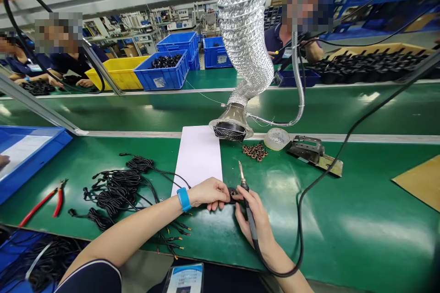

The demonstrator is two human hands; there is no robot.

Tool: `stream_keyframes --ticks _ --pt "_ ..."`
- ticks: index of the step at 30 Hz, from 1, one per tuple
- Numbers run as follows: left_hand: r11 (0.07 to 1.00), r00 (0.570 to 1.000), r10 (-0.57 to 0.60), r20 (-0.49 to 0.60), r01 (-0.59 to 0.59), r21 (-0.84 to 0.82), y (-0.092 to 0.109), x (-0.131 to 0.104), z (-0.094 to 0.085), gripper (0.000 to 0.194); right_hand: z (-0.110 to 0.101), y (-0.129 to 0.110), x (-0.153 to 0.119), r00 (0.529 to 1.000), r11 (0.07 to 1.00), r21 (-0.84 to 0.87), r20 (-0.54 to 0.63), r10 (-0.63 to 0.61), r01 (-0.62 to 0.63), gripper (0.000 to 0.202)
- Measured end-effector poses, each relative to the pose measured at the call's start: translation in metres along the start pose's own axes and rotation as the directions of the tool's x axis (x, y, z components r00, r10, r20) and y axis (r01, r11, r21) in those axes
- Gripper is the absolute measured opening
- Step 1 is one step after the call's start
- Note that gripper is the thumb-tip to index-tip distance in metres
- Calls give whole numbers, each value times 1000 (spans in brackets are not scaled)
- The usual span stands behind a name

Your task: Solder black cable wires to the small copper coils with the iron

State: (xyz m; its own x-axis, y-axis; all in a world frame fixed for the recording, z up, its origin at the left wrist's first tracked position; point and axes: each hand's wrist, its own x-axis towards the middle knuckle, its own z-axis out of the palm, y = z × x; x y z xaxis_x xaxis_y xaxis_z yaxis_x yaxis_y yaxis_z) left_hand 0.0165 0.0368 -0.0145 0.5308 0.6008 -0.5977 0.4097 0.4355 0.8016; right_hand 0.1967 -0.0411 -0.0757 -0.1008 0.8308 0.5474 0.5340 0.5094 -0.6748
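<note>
My right hand (256, 219) is closed round the grey handle of a soldering iron (250, 213), its metal tip pointing up and away. Next to it, my left hand (213, 193) has its fingers pinched at the edge of a small round black part (233, 194) with copper-coloured bits in its middle. What the left fingertips grip is too small to make out. Left of my hands lie bundles of black cable (118, 187), with bare coloured wire ends near the table's front edge. A white sheet (199, 155) lies just beyond the left hand.
A fume extractor hood (232, 123) hangs over the bench. Behind my hands are small copper-coloured parts (255, 151), a tape roll (277, 138) and a metal stand (314, 153). Red-handled cutters (59, 199) lie left, near a blue tray (30, 146). Co-workers sit across the conveyor.
</note>
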Motion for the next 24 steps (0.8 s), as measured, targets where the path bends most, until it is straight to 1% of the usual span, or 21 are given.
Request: stream_keyframes --ticks 9,15,20,24 --pt "1000 1000 -3 -23 3 3 -1 -6 -1 15 0 0 0 1000 999 40 16 8 -9 57" --pt "999 999 15 -36 -16 -37 0 -5 -2 18 1 1 -1 1000 999 41 17 11 -11 58" --pt "995 999 39 -38 -42 -85 -8 0 2 18 1 3 -1 1000 999 36 12 13 -13 56" --pt "983 993 65 -100 -81 -167 -16 0 9 25 1 3 -2 1000 999 35 9 21 -21 55"
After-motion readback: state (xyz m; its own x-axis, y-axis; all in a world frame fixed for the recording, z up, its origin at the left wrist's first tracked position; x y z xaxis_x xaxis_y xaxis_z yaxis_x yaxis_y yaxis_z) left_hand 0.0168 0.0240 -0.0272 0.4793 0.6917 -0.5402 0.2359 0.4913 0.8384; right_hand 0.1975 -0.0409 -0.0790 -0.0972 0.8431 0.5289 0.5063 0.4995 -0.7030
